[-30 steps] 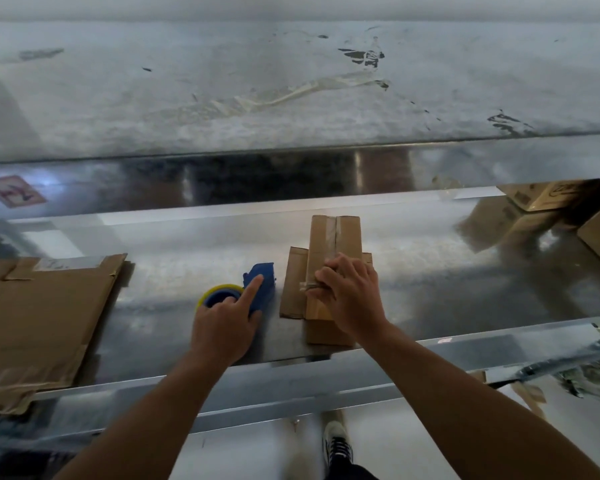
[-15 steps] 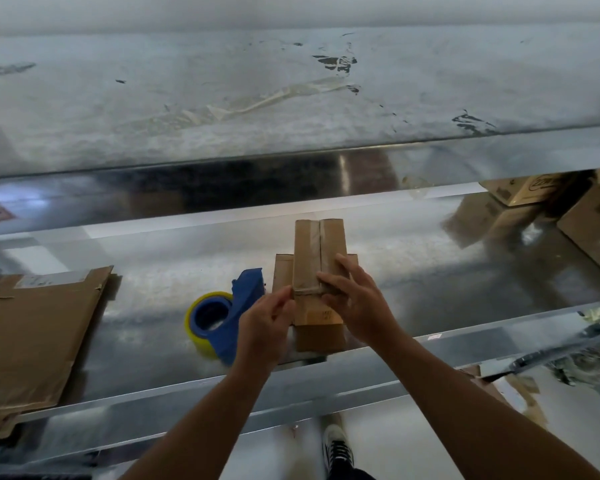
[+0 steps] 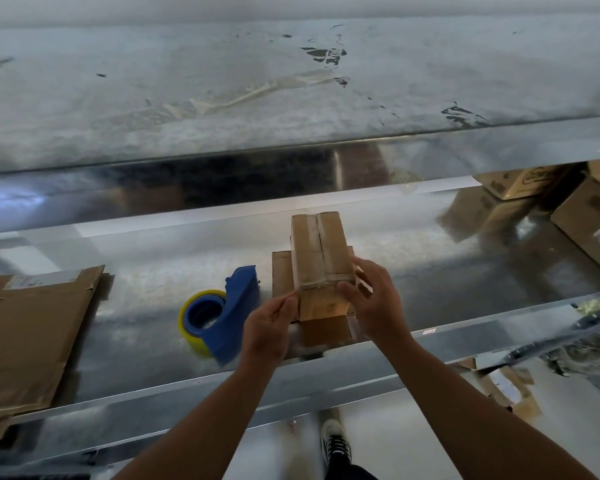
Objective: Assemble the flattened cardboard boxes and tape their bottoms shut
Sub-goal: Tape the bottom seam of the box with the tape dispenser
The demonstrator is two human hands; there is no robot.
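Small box (image 3: 321, 261) bottom-up on steel table (image 3: 153, 271), mid-bench, tape strip (image 3: 317, 237) along seam & over near edge; L hand (image 3: 269, 327) pinched at near-left corner, prob. on tape tail; R hand (image 3: 371, 306) curled round near-right corner, steadying; dispenser (image 3: 222, 317) just left; flat cardboard (image 3: 32, 334) far left. Risk: tail creasing or lifting if rubbed unevenly; box skidding on slick steel. Tape end hard to make out; far side hidden.

Small brown cardboard box (image 3: 333, 249), erected with closed flaps uppermost, a clear tape strip (image 3: 316, 244) along their centre seam, lower flaps splayed on the bench (image 3: 146, 282); blue tape dispenser (image 3: 234, 306) with yellow-rimmed roll near its left; flattened cardboard (image 3: 25, 334) at far left.
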